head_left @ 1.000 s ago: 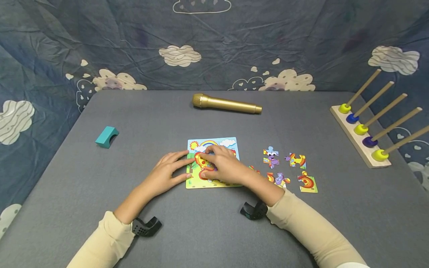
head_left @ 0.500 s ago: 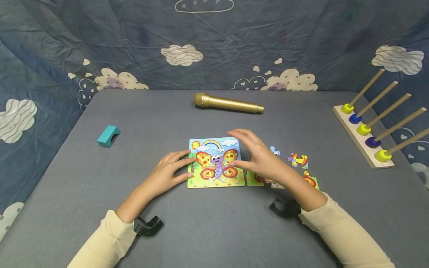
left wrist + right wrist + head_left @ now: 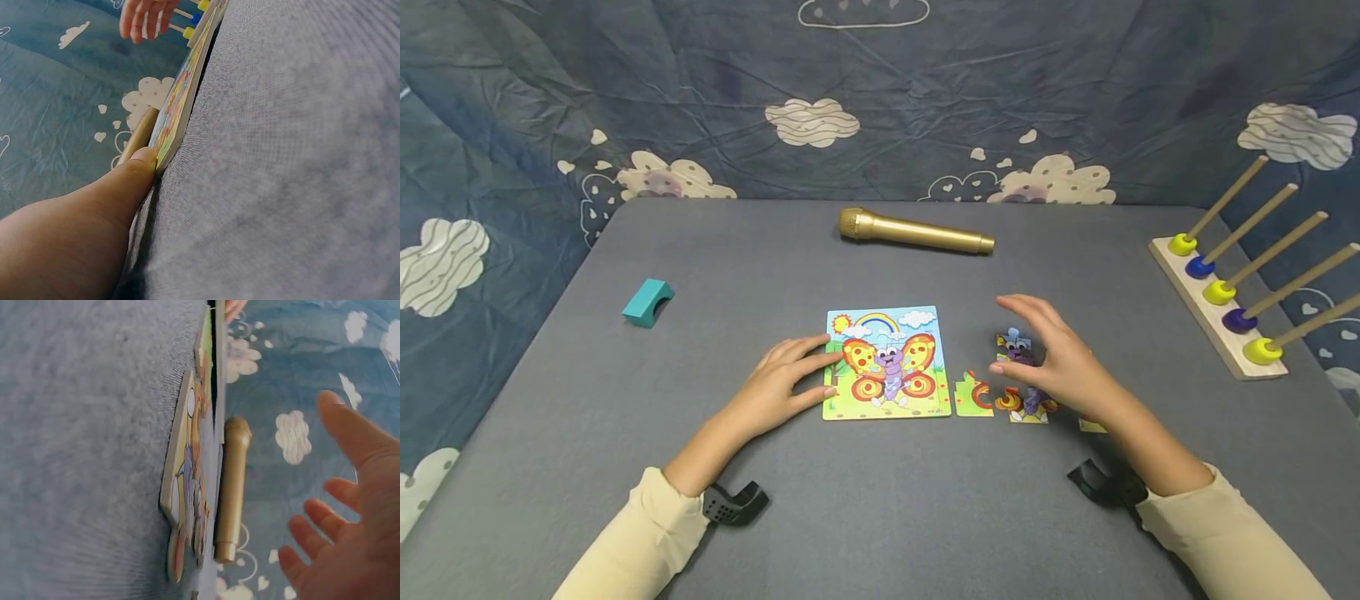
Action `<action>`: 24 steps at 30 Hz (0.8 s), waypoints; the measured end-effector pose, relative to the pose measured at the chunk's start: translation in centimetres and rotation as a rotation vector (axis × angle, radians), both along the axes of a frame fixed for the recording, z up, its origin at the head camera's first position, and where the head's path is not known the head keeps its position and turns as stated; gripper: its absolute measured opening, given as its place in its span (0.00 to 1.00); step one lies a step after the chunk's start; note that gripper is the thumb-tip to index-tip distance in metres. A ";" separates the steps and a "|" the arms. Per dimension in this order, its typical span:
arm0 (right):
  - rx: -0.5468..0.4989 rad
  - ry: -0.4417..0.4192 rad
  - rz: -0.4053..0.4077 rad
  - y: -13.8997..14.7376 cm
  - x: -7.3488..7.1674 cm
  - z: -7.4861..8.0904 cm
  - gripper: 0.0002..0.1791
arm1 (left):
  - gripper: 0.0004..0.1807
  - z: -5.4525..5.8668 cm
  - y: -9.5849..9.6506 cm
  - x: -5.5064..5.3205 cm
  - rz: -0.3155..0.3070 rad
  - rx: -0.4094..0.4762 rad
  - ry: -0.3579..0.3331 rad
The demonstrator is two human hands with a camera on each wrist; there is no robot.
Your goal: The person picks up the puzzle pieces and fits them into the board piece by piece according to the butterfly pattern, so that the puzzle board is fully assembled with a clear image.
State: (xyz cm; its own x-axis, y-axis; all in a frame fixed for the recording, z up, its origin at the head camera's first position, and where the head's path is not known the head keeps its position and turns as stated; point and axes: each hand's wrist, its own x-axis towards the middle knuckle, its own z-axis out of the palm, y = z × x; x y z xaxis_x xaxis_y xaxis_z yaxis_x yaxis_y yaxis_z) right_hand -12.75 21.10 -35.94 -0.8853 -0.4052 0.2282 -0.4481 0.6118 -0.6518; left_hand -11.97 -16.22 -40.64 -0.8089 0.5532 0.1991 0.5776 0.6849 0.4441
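Observation:
A square butterfly puzzle board (image 3: 891, 367) lies flat on the grey table. My left hand (image 3: 786, 379) rests with fingers outstretched at the board's left edge; in the left wrist view the thumb (image 3: 134, 172) touches its near corner. My right hand (image 3: 1067, 367) hovers over the loose puzzle pieces right of the board, fingers apart, holding nothing. Beneath it are a purple-faced piece (image 3: 1013, 342) and a butterfly-body piece (image 3: 1032, 408), both partly covered. A green corner piece (image 3: 970, 398) lies beside the board. Another piece (image 3: 1093, 427) is mostly hidden under the right wrist.
Behind the board lies a gold microphone (image 3: 917, 232). A teal arch block (image 3: 648, 302) sits at the left. On the right stands a wooden peg rack (image 3: 1217, 308) with yellow and blue beads. Cloud-printed cloth (image 3: 895, 100) hangs behind the table.
My right hand has lifted away from the board and moved right over the loose pieces, uncovering the butterfly picture. The left hand has stayed at the board's left edge.

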 end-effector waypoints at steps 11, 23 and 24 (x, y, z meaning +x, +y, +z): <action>0.030 -0.029 -0.007 2.1 -0.7 -1.8 0.45 | 0.26 0.1 0.1 0.0 -0.005 0.001 -0.005; 0.109 -0.087 0.025 3.2 -1.3 -2.9 0.44 | 0.26 0.2 0.0 0.1 -0.006 -0.003 -0.009; 0.118 -0.095 0.029 3.3 -1.4 -2.9 0.43 | 0.26 0.2 0.0 0.1 -0.004 -0.003 -0.013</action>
State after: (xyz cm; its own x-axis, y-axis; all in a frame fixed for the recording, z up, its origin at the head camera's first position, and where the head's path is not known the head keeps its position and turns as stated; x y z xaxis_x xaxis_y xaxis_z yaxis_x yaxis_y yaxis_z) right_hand -14.14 24.38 -38.89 -0.8881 -0.4501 0.0928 -0.4062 0.6744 -0.6165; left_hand -11.91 -16.19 -40.42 -0.8090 0.5573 0.1872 0.5750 0.6836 0.4495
